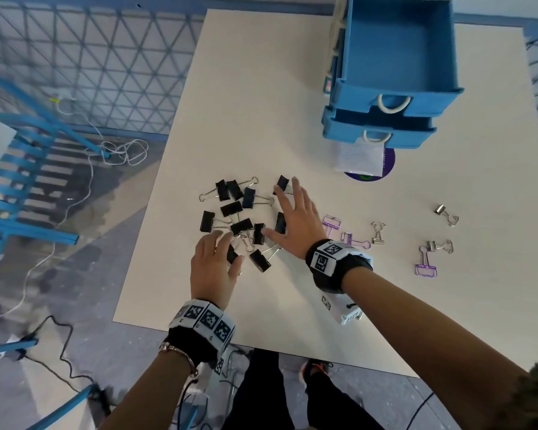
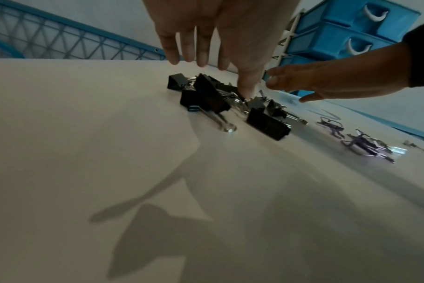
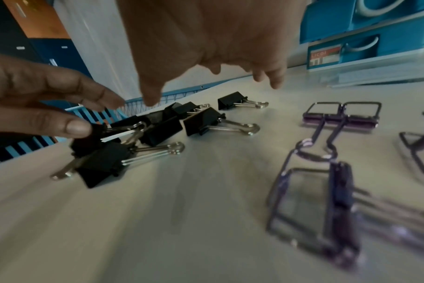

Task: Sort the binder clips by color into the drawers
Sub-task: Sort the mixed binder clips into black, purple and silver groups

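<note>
Several black binder clips (image 1: 239, 218) lie in a loose pile at the middle of the white table (image 1: 255, 88). My left hand (image 1: 227, 246) hovers over the pile's near side with straight fingers, and its thumb (image 2: 247, 90) touches the clips. My right hand (image 1: 281, 209) is spread flat above the pile's right side and holds nothing. Purple clips (image 1: 331, 223) and silver clips (image 1: 378, 232) lie scattered to the right. The blue drawer unit (image 1: 398, 51) stands at the far right, with its top drawer pulled out and empty and the second drawer (image 1: 379, 128) slightly out.
A purple disc and a white packet (image 1: 362, 158) lie in front of the drawers. A white tagged block (image 1: 342, 308) sits under my right forearm. Blue chair frames (image 1: 28, 187) and cables stand on the floor to the left of the table.
</note>
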{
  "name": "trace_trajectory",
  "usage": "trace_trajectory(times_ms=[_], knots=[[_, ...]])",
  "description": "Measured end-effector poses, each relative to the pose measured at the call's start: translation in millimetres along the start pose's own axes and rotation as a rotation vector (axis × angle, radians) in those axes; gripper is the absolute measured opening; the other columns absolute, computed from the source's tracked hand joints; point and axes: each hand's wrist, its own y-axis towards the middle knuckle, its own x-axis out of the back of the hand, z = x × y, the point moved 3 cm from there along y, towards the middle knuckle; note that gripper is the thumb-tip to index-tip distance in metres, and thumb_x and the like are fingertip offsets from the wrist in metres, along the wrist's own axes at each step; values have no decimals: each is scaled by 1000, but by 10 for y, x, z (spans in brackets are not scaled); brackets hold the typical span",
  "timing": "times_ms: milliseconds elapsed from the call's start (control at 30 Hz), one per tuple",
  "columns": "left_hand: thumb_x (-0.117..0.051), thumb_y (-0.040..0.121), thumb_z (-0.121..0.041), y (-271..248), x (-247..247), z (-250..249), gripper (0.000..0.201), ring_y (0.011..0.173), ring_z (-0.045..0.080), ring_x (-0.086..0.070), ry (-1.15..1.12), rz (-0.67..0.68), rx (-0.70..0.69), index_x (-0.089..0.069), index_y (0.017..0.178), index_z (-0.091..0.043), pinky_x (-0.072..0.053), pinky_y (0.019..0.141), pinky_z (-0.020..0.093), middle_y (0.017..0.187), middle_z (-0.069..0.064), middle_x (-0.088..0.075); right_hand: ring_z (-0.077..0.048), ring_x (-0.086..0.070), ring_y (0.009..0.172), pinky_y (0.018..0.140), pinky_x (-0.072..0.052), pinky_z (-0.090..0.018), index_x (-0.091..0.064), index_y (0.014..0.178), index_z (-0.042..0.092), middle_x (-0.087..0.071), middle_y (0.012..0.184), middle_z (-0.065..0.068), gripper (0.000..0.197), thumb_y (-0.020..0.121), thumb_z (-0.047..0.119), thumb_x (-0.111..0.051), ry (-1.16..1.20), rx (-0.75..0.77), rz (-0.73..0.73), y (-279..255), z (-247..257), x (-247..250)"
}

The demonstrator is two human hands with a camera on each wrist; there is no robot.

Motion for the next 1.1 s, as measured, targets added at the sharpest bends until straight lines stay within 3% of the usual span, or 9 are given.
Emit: trace_trajectory(times_ms=[133,233,333,433,533,667,800,900,1100], knots=[[-58,85,-40,109,-26,141,77,142,36,-15,59,127,113,-17,145,-13,-20,114,49,154,20,-14,-35,14,143,115,2,-55,10,145,22,22,154,-15,119,62,78,-54,-163,59,72,107,-45,-10],[-44,89,-48,164,-51,265,79,145,31,4,78,197,112,0,146,-17,-8,118,47,157,14,8,-35,20,141,113,8,-57,17,143,24,26,152,-16,132,52,83,-57,-250,85,159,165,-102,-56],[-35,86,-60,231,-98,369,83,145,30,4,119,263,68,3,146,-17,-11,119,49,157,13,9,-35,23,140,115,9,-57,22,142,25,29,151,-16,137,48,83,-61,-288,84,229,190,-144,-121],[-2,73,-79,313,-167,428,96,145,29,-1,122,272,34,3,146,-17,-13,117,46,157,12,4,-36,23,140,116,7,-57,21,142,23,26,151,-18,138,49,80,-63,-311,100,260,211,-122,-179],[11,72,-78,310,-239,400,98,145,26,-2,94,281,-6,3,146,-15,-12,117,43,157,10,5,-35,24,139,115,10,-55,21,142,23,27,151,-17,134,53,79,-62,-303,147,291,217,-1,-273],[12,78,-71,285,-272,379,89,145,24,-4,100,321,-58,1,146,-15,-12,117,46,156,6,6,-38,22,140,114,8,-55,21,142,21,25,151,-20,123,63,78,-54,-345,175,296,217,166,-372],[8,80,-69,423,-89,370,85,143,30,-13,104,279,-51,-8,145,-16,-18,115,51,156,13,-12,-37,22,140,113,10,-55,20,143,20,26,152,-18,115,69,78,-47,-369,182,283,224,198,-344],[-4,81,-71,695,8,378,83,144,31,-6,80,240,-37,-4,145,-19,-14,116,51,156,14,-4,-37,23,140,113,10,-56,19,143,22,26,152,-16,115,68,78,-48,-356,180,274,215,193,-335],[-32,93,-50,1192,12,366,70,144,32,7,168,283,-43,1,146,-18,-8,118,52,157,11,10,-36,21,140,113,11,-57,18,143,23,22,153,-16,122,62,80,-53,-365,194,270,165,169,-392]])
